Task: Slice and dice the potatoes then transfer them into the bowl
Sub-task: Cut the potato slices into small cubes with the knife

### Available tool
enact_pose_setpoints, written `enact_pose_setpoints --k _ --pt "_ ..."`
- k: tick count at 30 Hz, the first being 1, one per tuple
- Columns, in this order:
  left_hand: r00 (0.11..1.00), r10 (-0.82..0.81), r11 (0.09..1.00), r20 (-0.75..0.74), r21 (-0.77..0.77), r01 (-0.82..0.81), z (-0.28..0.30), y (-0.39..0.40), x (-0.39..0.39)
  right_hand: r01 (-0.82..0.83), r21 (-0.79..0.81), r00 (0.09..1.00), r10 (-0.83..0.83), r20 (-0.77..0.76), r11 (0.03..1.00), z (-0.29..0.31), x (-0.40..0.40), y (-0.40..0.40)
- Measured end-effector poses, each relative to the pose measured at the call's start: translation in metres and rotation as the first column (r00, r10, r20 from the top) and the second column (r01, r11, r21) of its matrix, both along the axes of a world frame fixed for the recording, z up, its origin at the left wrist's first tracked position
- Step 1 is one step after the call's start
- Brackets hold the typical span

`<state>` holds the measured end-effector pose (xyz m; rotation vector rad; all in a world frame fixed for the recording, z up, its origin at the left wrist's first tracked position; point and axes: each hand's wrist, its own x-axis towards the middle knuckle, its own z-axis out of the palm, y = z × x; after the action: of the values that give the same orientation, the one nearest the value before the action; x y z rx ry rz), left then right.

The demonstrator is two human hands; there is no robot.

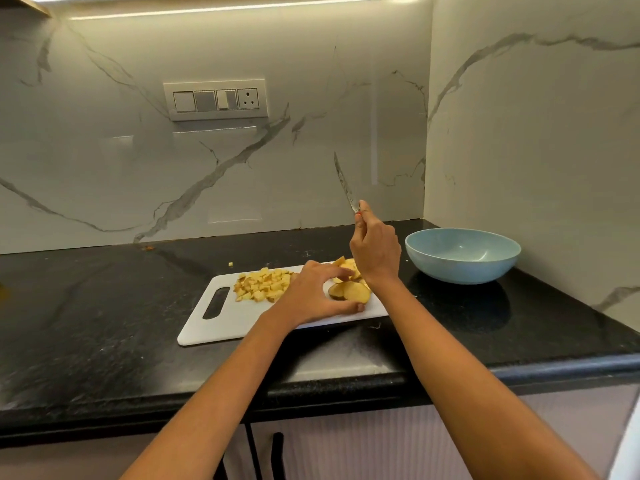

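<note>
Potato slices [350,292] lie at the 3 o'clock end of the white cutting board [221,323], skin still on their edges; more wedge-shaped pieces [341,263] sit just behind them, partly hidden by the hands. Diced potato [261,284] forms a loose heap near the board's middle, toward 12 o'clock. 1 stray cube [230,264] rests on the bench beyond the board's far edge.

Left hand [313,294] spread over the slices, fingers arched, thumb tip on the board at the near side of the slices, fingertips touching the pieces; it cups them rather than closing on them.

Right hand [375,249] raised above the board's 3 o'clock end, fingers curled round the handle of a knife [344,183]; blade points up and toward 11 o'clock, clear of the food.

Blue bowl [462,254] stands on the bench at 3 o'clock from the board, near but apart from it, nothing visible inside.

Black stone bench [104,323] carries all. The board's handle slot [216,302] is at its 9 o'clock end. Marble-pattern wall behind, with a switch panel [215,99] at 11 o'clock.
</note>
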<state>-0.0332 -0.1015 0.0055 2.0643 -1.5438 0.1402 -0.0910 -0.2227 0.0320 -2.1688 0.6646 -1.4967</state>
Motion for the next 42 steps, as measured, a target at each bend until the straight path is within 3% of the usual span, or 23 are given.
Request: enact_pose_setpoints --k 6,13,17,20,24,29,32,38,42 --pt "1.0 0.022 0.999 0.023 0.044 -0.023 -0.002 -0.003 -0.001 0.002 -0.007 1.0 -0.002 0.012 1.0 0.001 -0.001 0.0" --pt "1.0 0.014 0.971 -0.014 -0.237 -0.017 0.0 0.0 -0.003 0.01 -0.005 1.0 -0.01 0.01 1.0 0.001 0.0 -0.001" --pt "0.995 0.085 0.955 -0.054 -0.281 -0.097 0.004 0.025 0.006 0.01 0.003 1.0 -0.01 -0.008 1.0 0.0 -0.003 0.0" --pt "0.974 0.19 0.948 -0.122 -0.235 -0.214 0.001 0.05 0.012 0.001 0.011 1.0 -0.001 -0.03 1.0 0.0 -0.006 0.003" --pt "0.967 0.187 0.978 -0.174 -0.056 -0.199 -0.009 0.062 0.007 0.005 -0.004 0.989 -0.005 -0.15 1.0 -0.001 -0.013 0.011" --pt "0.942 0.298 0.948 -0.156 -0.071 -0.312 -0.009 0.062 0.005 0.0 -0.029 0.949 -0.009 -0.315 1.0 -0.009 -0.027 0.033" --pt "0.935 0.273 0.953 -0.226 -0.066 -0.295 -0.011 0.061 0.005 -0.009 -0.009 0.918 0.005 -0.396 1.0 -0.015 -0.041 0.05" --pt "0.932 0.312 0.936 -0.185 -0.106 -0.334 -0.013 0.061 -0.005 0.106 0.174 0.945 -0.045 -0.323 0.979 -0.025 -0.066 0.06" --pt "0.909 0.391 0.915 -0.144 -0.043 -0.401 -0.012 0.063 -0.006 0.061 0.296 0.965 0.019 -0.262 0.953 -0.022 -0.077 0.06"
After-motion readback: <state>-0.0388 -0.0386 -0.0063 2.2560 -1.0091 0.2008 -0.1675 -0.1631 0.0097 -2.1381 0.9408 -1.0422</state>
